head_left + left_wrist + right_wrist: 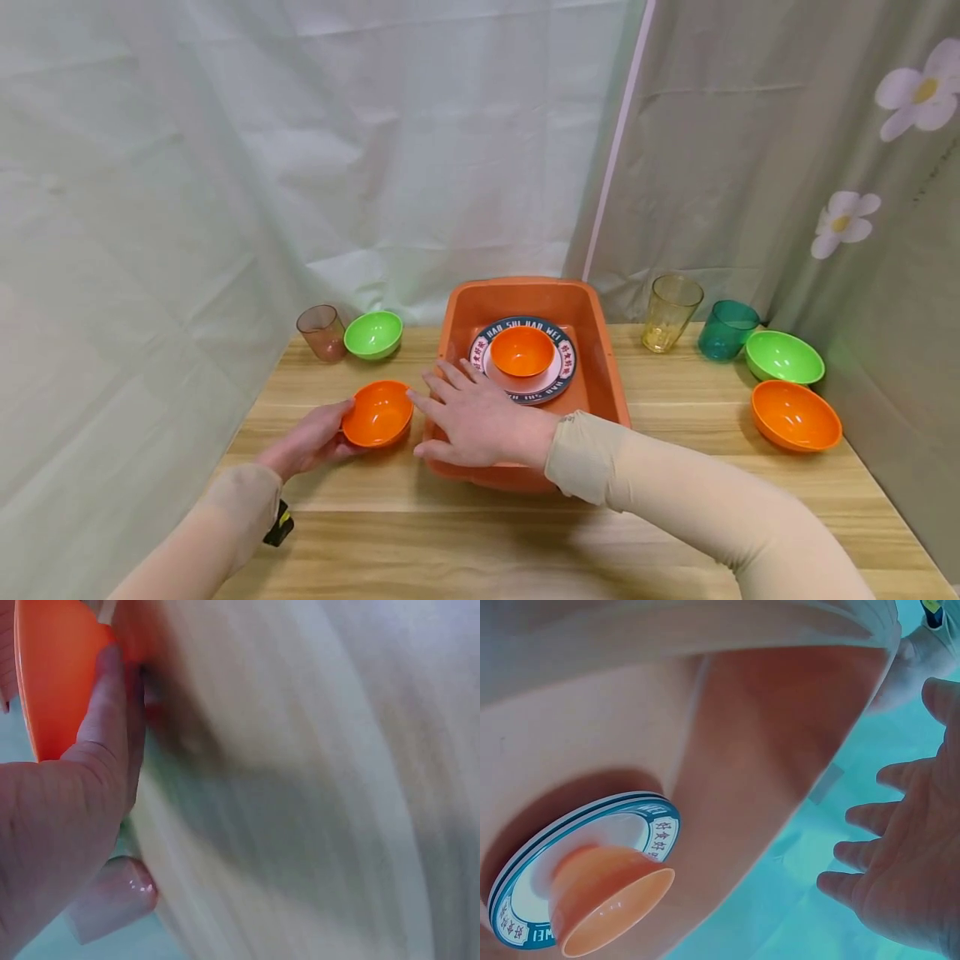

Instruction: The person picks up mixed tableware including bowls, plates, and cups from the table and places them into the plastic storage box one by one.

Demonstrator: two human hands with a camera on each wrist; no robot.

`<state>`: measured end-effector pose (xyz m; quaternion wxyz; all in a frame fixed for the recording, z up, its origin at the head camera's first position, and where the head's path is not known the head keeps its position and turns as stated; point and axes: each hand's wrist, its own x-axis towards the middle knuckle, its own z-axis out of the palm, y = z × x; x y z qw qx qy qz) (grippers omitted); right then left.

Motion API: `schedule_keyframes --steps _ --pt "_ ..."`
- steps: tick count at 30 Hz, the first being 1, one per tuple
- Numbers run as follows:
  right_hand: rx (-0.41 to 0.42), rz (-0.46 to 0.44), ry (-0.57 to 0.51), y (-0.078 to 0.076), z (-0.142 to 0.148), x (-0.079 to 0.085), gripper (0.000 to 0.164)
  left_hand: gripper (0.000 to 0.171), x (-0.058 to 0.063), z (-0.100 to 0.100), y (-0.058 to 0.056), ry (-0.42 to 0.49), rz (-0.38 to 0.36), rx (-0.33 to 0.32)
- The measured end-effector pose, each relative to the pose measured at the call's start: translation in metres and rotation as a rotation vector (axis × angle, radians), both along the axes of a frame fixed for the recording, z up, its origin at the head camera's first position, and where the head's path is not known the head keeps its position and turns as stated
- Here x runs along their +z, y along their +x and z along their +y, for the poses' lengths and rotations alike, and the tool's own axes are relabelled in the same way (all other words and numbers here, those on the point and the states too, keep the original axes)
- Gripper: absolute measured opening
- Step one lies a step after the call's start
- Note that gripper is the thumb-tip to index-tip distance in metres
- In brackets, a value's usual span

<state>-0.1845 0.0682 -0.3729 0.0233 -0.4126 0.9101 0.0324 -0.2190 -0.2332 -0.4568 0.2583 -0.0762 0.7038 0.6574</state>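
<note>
An orange bowl (378, 414) is gripped at its left side by my left hand (321, 437), thumb near the rim and fingers beneath, left of the basin. In the left wrist view the same bowl (56, 667) shows at the upper left. My right hand (480, 417), fingers spread and straight, hovers over the left front part of the orange basin (611, 392), holding nothing. Inside the basin lie stacked plates (656, 836) with dark patterned rims. A second orange bowl (522, 352) sits upright on top of them.
A brownish glass (322, 333) and a green bowl (373, 335) stand at the back left. To the right are a yellow glass (671, 312), a teal glass (727, 330), a green bowl (784, 357) and an orange bowl (796, 417). Curtains border the wooden table (360, 542).
</note>
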Motion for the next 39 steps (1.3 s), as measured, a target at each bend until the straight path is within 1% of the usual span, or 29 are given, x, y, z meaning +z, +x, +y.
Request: schedule_keyframes --steps 4,8,11,15,23,26,30,34,39 --pt "-0.015 -0.017 0.007 -0.001 0.002 0.002 0.080 0.061 0.009 -0.005 -0.002 0.004 -0.009 0.024" --pt "-0.029 -0.026 0.008 -0.002 0.005 0.003 0.080 0.064 0.020 -0.008 -0.004 0.053 -0.032 0.031" --pt "-0.029 -0.024 0.001 -0.003 0.008 0.005 0.080 0.065 0.033 -0.008 -0.004 0.067 -0.023 0.012" --pt "-0.018 -0.023 -0.016 -0.003 0.013 0.008 0.078 0.066 0.047 -0.008 -0.004 0.062 0.010 -0.014" --pt "-0.003 -0.016 -0.032 -0.002 0.026 0.014 0.079 0.065 0.068 -0.007 -0.006 0.112 0.056 -0.050" --pt "-0.002 -0.012 -0.049 -0.001 0.032 0.015 0.079 0.066 0.074 -0.003 -0.006 0.118 0.056 -0.046" --pt "-0.009 -0.022 -0.081 0.001 0.042 0.015 0.078 0.065 0.078 0.007 -0.005 0.113 0.054 -0.045" --pt "-0.017 -0.021 -0.113 0.004 0.053 0.014 0.077 0.063 0.081 0.019 -0.004 0.111 0.054 -0.054" --pt "-0.038 0.010 -0.140 0.005 0.073 0.011 0.076 0.060 0.085 0.038 -0.002 0.118 0.049 -0.078"
